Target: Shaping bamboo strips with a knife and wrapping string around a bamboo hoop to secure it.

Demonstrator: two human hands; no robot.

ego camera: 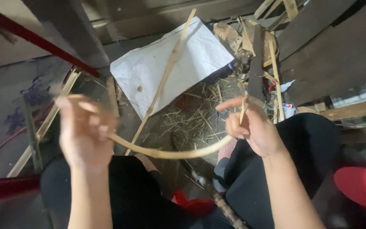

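Observation:
I hold a thin pale bamboo strip [170, 153] bent into a downward curve between both hands, above my knees in black trousers. My left hand [85, 131], blurred by motion, grips its left end. My right hand [250, 127] pinches the right end, where the strip turns upward past my index finger. A long straight bamboo stick [166, 78] lies across a white sack [149, 68] on the floor ahead.
Straw and shavings [195, 116] litter the floor between my knees. Dark wooden planks [318, 38] and bamboo scraps stand at the upper right. A red metal bar [34, 40] crosses the upper left. A red round object [363, 186] sits lower right.

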